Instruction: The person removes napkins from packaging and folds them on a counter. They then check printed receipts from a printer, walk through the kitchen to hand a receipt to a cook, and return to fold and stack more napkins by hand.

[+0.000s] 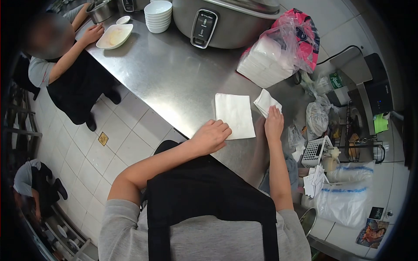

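A square white paper napkin (235, 114), possibly more than one layer, lies flat on the steel table. My left hand (212, 136) is at its lower left edge with the fingers curled against the paper; the thumb is hidden. Just to the right sits a smaller folded napkin (264, 102), tilted on the tabletop. My right hand (274, 125) closes on its lower right end, fingers pressed together. Behind them stands a thick stack of white napkins (266, 63) in a torn pink and clear plastic bag (300, 37).
A large grey cooker (235, 26) stands at the back of the steel table (174, 78), beside stacked white bowls (158, 17). At the left a co-worker's hand (92, 34) is by a white dish (115, 36). A white basket (315, 151) and plastic bags (346, 195) line the right side.
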The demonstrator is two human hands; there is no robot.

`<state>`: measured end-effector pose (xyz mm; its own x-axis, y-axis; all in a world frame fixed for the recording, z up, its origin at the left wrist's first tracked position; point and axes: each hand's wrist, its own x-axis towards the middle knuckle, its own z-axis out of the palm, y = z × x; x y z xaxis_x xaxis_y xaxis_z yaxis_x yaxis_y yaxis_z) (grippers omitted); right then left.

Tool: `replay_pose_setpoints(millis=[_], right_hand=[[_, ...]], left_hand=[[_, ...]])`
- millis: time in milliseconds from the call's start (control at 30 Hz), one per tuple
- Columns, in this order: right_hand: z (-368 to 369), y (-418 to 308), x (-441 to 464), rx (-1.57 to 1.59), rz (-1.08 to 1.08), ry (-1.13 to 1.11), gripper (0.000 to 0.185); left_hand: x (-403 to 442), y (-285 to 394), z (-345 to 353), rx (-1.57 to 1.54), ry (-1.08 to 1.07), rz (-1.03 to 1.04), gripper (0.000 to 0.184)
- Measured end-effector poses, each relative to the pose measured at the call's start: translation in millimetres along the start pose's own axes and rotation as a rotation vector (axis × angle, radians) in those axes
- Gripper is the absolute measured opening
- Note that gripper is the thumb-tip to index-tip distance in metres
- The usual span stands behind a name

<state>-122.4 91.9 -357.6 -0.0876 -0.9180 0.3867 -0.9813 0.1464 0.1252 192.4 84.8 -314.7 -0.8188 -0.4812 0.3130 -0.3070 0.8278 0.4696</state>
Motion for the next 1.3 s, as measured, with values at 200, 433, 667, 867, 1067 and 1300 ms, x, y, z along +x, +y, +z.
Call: replay_pose_setpoints(millis=[200,433,667,867,1067,1300], right_hand=[[-62.1,-25.6,2.6,0.157,-0.039,0.074,0.034],[-110.4,-55.5,-8.6,0.942,-0.149,-0.322,0.028],[-104.7,-57.4,-12.4,0.919,-0.209,-0.388,0.027],[-91.5,-55.3,-7.8,1.124,0.077,-0.542,0.011],[-83.4,-53.6,-10.7,1.158,0.1,-0.53,0.009],[-106.8,-54.4,-11.2,1.079,-0.152,-0.411,0.02]], left_hand=[[8.2,-11.1,-0.5,-0.143,0.078,-0.102,0.016],[13.3,-17.9,-1.6,-0.314,0.091,-0.199,0.008],[19.7,-20.5,-14.6,-0.503,-0.06,-0.411,0.019],[15.1,-44.1,-12.5,-0.874,-0.112,-0.412,0.024],[7.0,-37.9,-16.6,-0.68,-0.067,-0.241,0.021],[4.4,-10.8,-8.3,-0.496,0.236,-0.184,0.016]])
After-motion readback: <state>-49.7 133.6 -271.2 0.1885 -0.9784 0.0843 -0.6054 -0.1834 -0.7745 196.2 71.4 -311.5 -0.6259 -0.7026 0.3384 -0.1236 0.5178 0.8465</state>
